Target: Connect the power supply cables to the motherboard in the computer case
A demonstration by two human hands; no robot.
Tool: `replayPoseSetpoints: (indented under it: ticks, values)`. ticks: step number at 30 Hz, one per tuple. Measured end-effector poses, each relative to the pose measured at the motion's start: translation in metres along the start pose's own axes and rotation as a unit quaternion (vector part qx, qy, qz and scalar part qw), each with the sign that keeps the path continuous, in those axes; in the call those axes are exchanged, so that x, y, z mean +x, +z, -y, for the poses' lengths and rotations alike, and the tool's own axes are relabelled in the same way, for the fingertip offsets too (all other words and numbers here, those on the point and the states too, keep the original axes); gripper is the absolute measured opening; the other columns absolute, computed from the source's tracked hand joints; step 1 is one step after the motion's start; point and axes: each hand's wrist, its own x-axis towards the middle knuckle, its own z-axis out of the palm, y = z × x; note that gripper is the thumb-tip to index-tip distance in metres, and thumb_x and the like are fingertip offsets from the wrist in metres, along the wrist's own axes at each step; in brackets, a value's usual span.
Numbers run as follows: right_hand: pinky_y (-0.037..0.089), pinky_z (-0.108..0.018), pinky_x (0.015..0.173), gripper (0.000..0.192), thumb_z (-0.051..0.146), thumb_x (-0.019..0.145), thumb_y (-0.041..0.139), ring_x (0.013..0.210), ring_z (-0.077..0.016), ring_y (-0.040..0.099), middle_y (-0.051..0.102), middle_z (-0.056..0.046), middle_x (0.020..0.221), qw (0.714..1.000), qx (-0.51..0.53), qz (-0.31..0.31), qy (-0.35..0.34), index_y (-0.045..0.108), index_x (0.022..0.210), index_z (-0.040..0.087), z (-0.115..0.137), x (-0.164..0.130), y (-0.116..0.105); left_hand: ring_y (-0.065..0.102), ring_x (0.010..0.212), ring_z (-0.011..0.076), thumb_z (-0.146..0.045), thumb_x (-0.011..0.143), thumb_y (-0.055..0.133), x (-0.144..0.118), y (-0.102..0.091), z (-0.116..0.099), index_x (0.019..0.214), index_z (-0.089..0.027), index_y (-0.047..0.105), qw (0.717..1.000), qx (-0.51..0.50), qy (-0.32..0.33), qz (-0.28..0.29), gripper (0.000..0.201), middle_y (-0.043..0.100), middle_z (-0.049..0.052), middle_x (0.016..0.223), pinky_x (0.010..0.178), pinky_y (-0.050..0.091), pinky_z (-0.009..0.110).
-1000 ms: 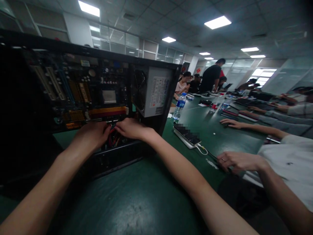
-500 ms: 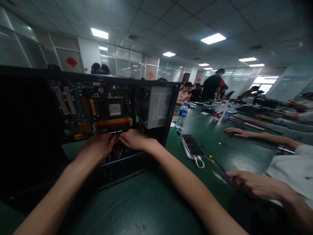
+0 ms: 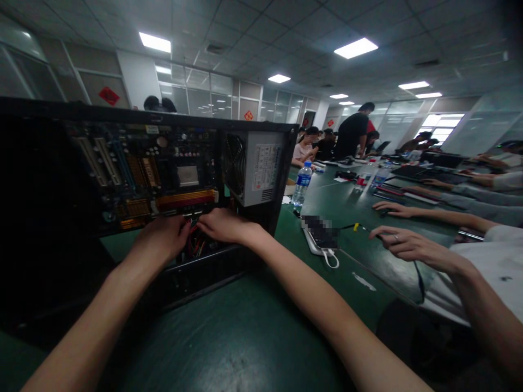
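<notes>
An open black computer case (image 3: 212,272) stands on the green table, its inside facing me. Within it are a motherboard (image 3: 167,163) with several slots and a silver power supply (image 3: 263,169) with a fan. Both my hands reach into the lower middle of the case, below the red and yellow memory slots. My left hand (image 3: 163,237) is closed, fingertips pinched at a bundle of coloured cables (image 3: 198,239). Close beside it, my right hand (image 3: 220,224) is also closed, pinching at the same cables. Exactly which wire or plug each one grips is too small to tell.
Right of the case, a water bottle (image 3: 302,184) and a phone on a white power bank (image 3: 321,234) stand on the green table (image 3: 253,321). A co-worker's hand (image 3: 408,245) holds a dark cable at the right. Further bottles and seated people are beyond.
The view has shifted slightly, and the case sits a little further left and up. My hands stay at the cables. The co-worker's hand has risen with its cable.
</notes>
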Motion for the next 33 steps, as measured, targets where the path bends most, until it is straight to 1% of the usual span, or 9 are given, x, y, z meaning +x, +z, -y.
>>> replayPoseSetpoints:
  ticks: [5, 7, 9, 12, 16, 20, 24, 27, 33]
  values:
    - [0.044, -0.027, 0.07, 0.038, 0.032, 0.105, 0.037, 0.088, -0.0226, 0.07, 0.074, -0.013, 0.103, 1.0, 0.005, 0.001, 0.002, 0.071, 0.11, 0.014, 0.002, -0.002, -0.003, 0.069, 0.09, 0.0346, -0.055, 0.097, 0.039, -0.005, 0.0, -0.001, 0.099, -0.021, 0.066, 0.998, 0.002, -0.049, -0.028, 0.044, 0.073, 0.014, 0.096, 0.069, 0.042, 0.037]
    - [0.043, -0.027, 0.068, 0.035, 0.03, 0.104, 0.04, 0.087, -0.0223, 0.07, 0.074, -0.014, 0.101, 1.0, 0.009, 0.009, 0.01, 0.072, 0.107, 0.014, 0.003, -0.003, -0.005, 0.068, 0.085, 0.0315, -0.056, 0.094, 0.046, -0.004, 0.004, 0.002, 0.1, -0.02, 0.061, 0.998, -0.026, -0.035, -0.042, 0.04, 0.071, 0.012, 0.091, 0.066, 0.041, 0.035]
    - [0.043, -0.027, 0.069, 0.034, 0.029, 0.103, 0.041, 0.086, -0.0219, 0.07, 0.074, -0.014, 0.101, 1.0, 0.012, 0.007, 0.021, 0.072, 0.107, 0.014, 0.004, -0.003, -0.006, 0.066, 0.079, 0.0273, -0.051, 0.093, 0.051, -0.001, 0.009, 0.005, 0.099, -0.02, 0.055, 0.997, -0.062, -0.002, -0.052, 0.032, 0.069, 0.009, 0.087, 0.066, 0.04, 0.033]
    - [0.043, -0.027, 0.07, 0.038, 0.032, 0.105, 0.039, 0.086, -0.0215, 0.069, 0.073, -0.014, 0.101, 0.999, 0.009, -0.01, 0.036, 0.072, 0.108, 0.014, 0.003, -0.002, -0.004, 0.064, 0.075, 0.0241, -0.045, 0.092, 0.053, 0.004, 0.016, 0.011, 0.098, -0.021, 0.052, 0.994, -0.09, 0.026, -0.063, 0.025, 0.067, 0.005, 0.082, 0.065, 0.038, 0.031]
    - [0.042, -0.027, 0.069, 0.038, 0.033, 0.105, 0.039, 0.085, -0.0214, 0.07, 0.074, -0.014, 0.1, 0.999, 0.004, -0.022, 0.042, 0.072, 0.107, 0.014, 0.002, 0.0, 0.0, 0.063, 0.072, 0.0236, -0.046, 0.091, 0.054, 0.006, 0.019, 0.013, 0.099, -0.021, 0.052, 0.994, -0.093, 0.019, -0.052, 0.026, 0.066, 0.004, 0.079, 0.063, 0.037, 0.031]
    - [0.04, -0.027, 0.065, 0.038, 0.033, 0.105, 0.04, 0.084, -0.0218, 0.07, 0.074, -0.014, 0.098, 0.999, 0.0, -0.028, 0.033, 0.073, 0.105, 0.014, 0.003, -0.001, -0.002, 0.063, 0.074, 0.0243, -0.046, 0.091, 0.055, 0.003, 0.015, 0.009, 0.101, -0.022, 0.051, 0.996, -0.067, 0.007, -0.051, 0.026, 0.067, 0.005, 0.082, 0.062, 0.036, 0.031]
    - [0.038, -0.028, 0.065, 0.037, 0.032, 0.104, 0.041, 0.085, -0.022, 0.07, 0.074, -0.013, 0.097, 0.998, -0.007, -0.057, 0.034, 0.073, 0.101, 0.013, 0.005, -0.002, -0.006, 0.064, 0.071, 0.0234, -0.047, 0.092, 0.055, 0.001, 0.013, 0.007, 0.109, -0.021, 0.048, 0.996, -0.071, -0.012, -0.053, 0.031, 0.069, 0.006, 0.089, 0.059, 0.036, 0.03]
    - [0.039, -0.028, 0.067, 0.037, 0.032, 0.104, 0.041, 0.086, -0.0214, 0.07, 0.075, -0.012, 0.096, 0.997, -0.006, -0.074, 0.038, 0.073, 0.101, 0.014, 0.006, -0.003, -0.008, 0.066, 0.073, 0.0235, -0.048, 0.092, 0.055, 0.002, 0.015, 0.008, 0.11, -0.021, 0.046, 0.996, -0.066, -0.007, -0.06, 0.033, 0.07, 0.006, 0.09, 0.06, 0.037, 0.03]
    - [0.043, -0.028, 0.07, 0.037, 0.032, 0.103, 0.042, 0.09, -0.023, 0.07, 0.074, -0.014, 0.103, 0.998, -0.006, -0.032, 0.06, 0.074, 0.106, 0.014, 0.007, -0.004, -0.008, 0.068, 0.077, 0.0255, -0.052, 0.093, 0.053, 0.001, 0.014, 0.005, 0.113, -0.022, 0.046, 0.998, -0.046, -0.023, -0.048, 0.037, 0.071, 0.007, 0.09, 0.06, 0.038, 0.031]
